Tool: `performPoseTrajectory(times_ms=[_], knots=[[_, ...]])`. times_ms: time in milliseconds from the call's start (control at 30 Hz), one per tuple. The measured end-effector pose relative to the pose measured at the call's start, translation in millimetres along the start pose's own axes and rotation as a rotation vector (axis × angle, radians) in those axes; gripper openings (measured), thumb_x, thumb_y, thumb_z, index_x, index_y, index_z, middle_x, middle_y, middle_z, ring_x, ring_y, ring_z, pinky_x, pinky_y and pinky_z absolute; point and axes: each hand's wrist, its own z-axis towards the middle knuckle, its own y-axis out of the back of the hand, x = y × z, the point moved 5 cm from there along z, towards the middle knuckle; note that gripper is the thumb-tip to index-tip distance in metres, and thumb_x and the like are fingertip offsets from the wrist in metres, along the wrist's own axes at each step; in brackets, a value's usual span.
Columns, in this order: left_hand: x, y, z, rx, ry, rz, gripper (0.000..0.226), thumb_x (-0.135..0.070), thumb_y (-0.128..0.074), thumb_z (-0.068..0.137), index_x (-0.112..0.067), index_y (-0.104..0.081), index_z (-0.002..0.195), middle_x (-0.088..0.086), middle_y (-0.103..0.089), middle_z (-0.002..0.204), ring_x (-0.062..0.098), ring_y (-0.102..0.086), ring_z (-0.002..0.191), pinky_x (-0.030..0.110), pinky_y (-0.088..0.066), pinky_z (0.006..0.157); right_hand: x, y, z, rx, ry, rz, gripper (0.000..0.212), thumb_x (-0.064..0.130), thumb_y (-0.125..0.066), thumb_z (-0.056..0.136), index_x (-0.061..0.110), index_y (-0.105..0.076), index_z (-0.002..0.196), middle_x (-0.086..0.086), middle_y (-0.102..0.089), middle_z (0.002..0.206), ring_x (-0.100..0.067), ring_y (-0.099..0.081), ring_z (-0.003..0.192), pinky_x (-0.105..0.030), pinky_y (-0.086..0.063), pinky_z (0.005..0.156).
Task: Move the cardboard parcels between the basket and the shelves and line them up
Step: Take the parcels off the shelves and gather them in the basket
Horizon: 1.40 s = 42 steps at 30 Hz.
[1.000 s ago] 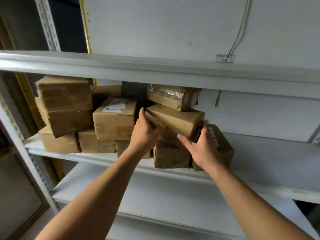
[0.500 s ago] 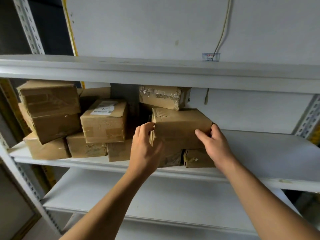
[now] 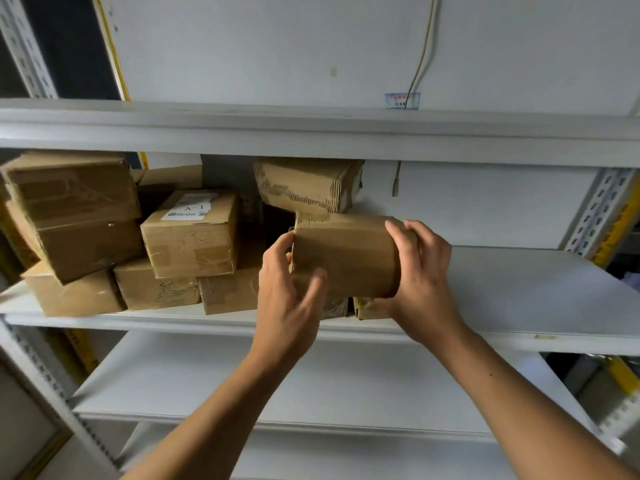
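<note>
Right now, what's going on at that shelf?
A person grips a cardboard parcel with both hands: the left hand at its left end, the right hand round its right end. It is in front of a torn parcel, above smaller ones on the middle shelf. More parcels crowd the shelf's left side.

There is one view only, from a wide-angle camera on the person's head. It faces forward and slightly upward into a white shelving unit, close enough that both forearms run in from 6 o'clock and the hands meet near centre. The middle shelf [image 3: 519, 289] crosses the frame at about eye level; the shelf above [image 3: 311, 133] shows its underside toward 12 o'clock. Straight edges bow toward the borders. No second view shares the scene.
</note>
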Motion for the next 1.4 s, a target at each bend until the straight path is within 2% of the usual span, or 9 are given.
performPoseTrajectory(times_ms=[233, 400, 500, 600, 700, 833, 967, 1200, 1400], knots=[[-18, 9, 6, 0.058, -0.054, -0.124, 0.054, -0.045, -0.045, 0.106, -0.027, -0.042, 0.157, -0.016, -0.055, 0.147, -0.003, -0.050, 0.135, 0.014, -0.047, 0.103, -1, 25, 0, -0.033, -0.061, 0.115, 0.124, 0.036, -0.102, 0.059, 0.029, -0.033, 0.162, 0.004, -0.021, 0.154, -0.024, -0.026, 0.149, -0.034, -0.038, 0.114], [-13, 14, 9, 0.038, -0.053, -0.183, 0.042, -0.035, -0.048, 0.109, -0.024, -0.051, 0.149, -0.014, -0.064, 0.134, 0.009, -0.059, 0.129, 0.029, -0.053, 0.103, 3, 29, -4, -0.018, -0.112, 0.161, 0.119, 0.048, -0.098, 0.061, 0.031, -0.037, 0.162, 0.005, -0.027, 0.152, -0.021, -0.030, 0.148, -0.029, -0.035, 0.116], [-13, 16, 10, 0.074, -0.049, -0.183, 0.040, -0.032, -0.052, 0.109, -0.028, -0.050, 0.149, -0.006, -0.066, 0.130, 0.016, -0.065, 0.121, 0.034, -0.061, 0.091, 5, 35, -3, 0.041, -0.228, 0.272, 0.110, 0.056, -0.095, 0.064, 0.035, -0.043, 0.158, 0.012, -0.033, 0.141, -0.012, -0.037, 0.141, -0.022, -0.035, 0.114], [-9, 21, 14, 0.012, -0.061, 0.034, 0.045, -0.024, -0.057, 0.106, -0.030, -0.047, 0.150, -0.010, -0.063, 0.126, 0.008, -0.064, 0.111, 0.030, -0.064, 0.083, 7, 35, 2, 0.122, -0.407, 0.548, 0.094, 0.055, -0.097, 0.064, 0.039, -0.057, 0.147, 0.015, -0.055, 0.133, -0.002, -0.060, 0.121, -0.024, -0.049, 0.103], [2, 25, 17, -0.042, -0.007, 0.098, 0.049, -0.031, -0.062, 0.103, -0.030, -0.047, 0.149, -0.007, -0.061, 0.136, 0.010, -0.063, 0.114, 0.030, -0.064, 0.083, 5, 22, 1, 0.147, -0.590, 0.867, 0.083, 0.049, -0.100, 0.059, 0.031, -0.069, 0.134, 0.011, -0.078, 0.115, -0.013, -0.076, 0.106, -0.038, -0.060, 0.092], [4, 28, 12, -0.097, 0.021, 0.084, 0.051, -0.028, -0.066, 0.102, -0.027, -0.047, 0.149, -0.007, -0.057, 0.144, 0.011, -0.059, 0.128, 0.029, -0.058, 0.099, 7, 6, -8, 0.209, -0.798, 1.083, 0.075, 0.047, -0.094, 0.066, 0.024, -0.070, 0.133, -0.006, -0.079, 0.115, -0.031, -0.074, 0.111, -0.045, -0.064, 0.082], [2, 24, 2, -0.059, 0.082, 0.006, 0.052, -0.030, -0.062, 0.104, -0.026, -0.044, 0.153, -0.017, -0.060, 0.136, -0.013, -0.059, 0.116, 0.010, -0.053, 0.093, 17, -2, -24, 0.256, -0.918, 1.230, 0.048, 0.047, -0.082, 0.078, 0.031, -0.075, 0.122, -0.005, -0.080, 0.114, -0.024, -0.072, 0.104, -0.038, -0.058, 0.079], [8, 18, 4, 0.075, 0.075, -0.101, 0.048, -0.038, -0.053, 0.106, -0.028, -0.051, 0.153, -0.018, -0.066, 0.136, -0.003, -0.061, 0.126, 0.040, -0.059, 0.101, 19, -5, -45, 0.165, -0.997, 1.342, 0.043, 0.035, -0.078, 0.084, 0.024, -0.075, 0.125, -0.005, -0.080, 0.114, -0.019, -0.072, 0.100, -0.038, -0.063, 0.077], [8, 13, 9, 0.115, 0.062, -0.209, 0.048, -0.042, -0.066, 0.101, -0.027, -0.054, 0.145, -0.007, -0.067, 0.136, 0.009, -0.063, 0.127, 0.042, -0.059, 0.100, -4, 27, -54, 0.123, -0.938, 1.241, 0.038, 0.037, -0.074, 0.081, 0.025, -0.079, 0.117, -0.005, -0.079, 0.106, -0.020, -0.074, 0.091, -0.039, -0.060, 0.082]])
